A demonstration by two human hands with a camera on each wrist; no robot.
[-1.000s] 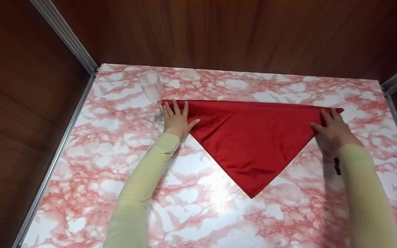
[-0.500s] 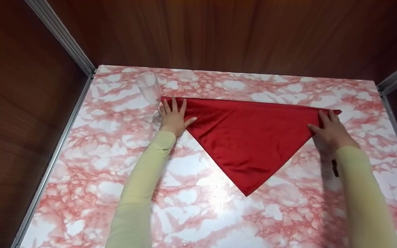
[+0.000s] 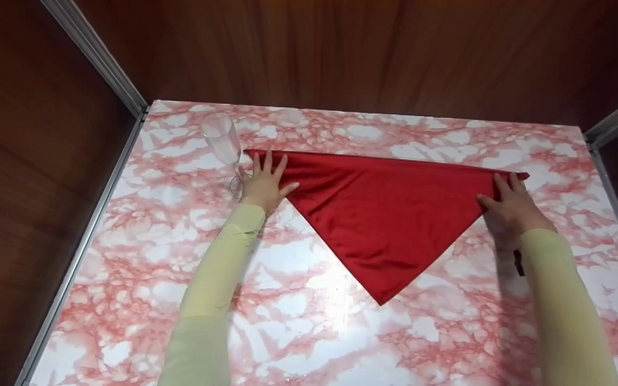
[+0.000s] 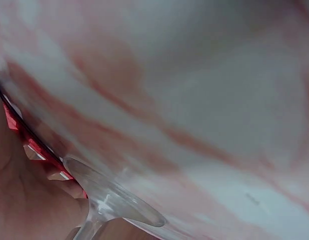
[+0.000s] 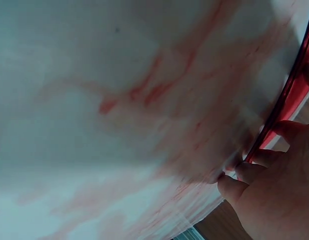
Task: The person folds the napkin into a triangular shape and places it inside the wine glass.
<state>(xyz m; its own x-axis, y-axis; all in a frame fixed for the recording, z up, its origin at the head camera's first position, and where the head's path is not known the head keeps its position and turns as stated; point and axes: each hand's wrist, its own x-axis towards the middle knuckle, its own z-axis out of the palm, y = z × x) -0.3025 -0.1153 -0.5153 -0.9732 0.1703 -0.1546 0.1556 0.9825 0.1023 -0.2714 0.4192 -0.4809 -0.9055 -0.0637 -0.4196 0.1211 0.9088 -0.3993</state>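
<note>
A red cloth (image 3: 384, 214) lies folded into a triangle, its long edge at the back and one corner pointing toward me. With fingers spread, my left hand (image 3: 263, 185) rests on its left corner. My right hand (image 3: 515, 206) lies flat near the right corner, fingers extended over the cloth. Just left of my left hand stands a clear champagne flute (image 3: 221, 140); its foot is partly hidden behind that hand. In the left wrist view the flute's foot (image 4: 114, 200) shows close beside the palm. The right wrist view has the fingers (image 5: 254, 170) at the cloth's edge.
The table (image 3: 298, 343) has a red and white marbled top. Dark wooden panels (image 3: 341, 53) enclose it at the back and sides, with metal rails (image 3: 81, 252) along the joins.
My left hand has slid slightly left, and the cloth's left corner and the flute have shifted left too. My right hand has stayed nearly in place on the cloth.
</note>
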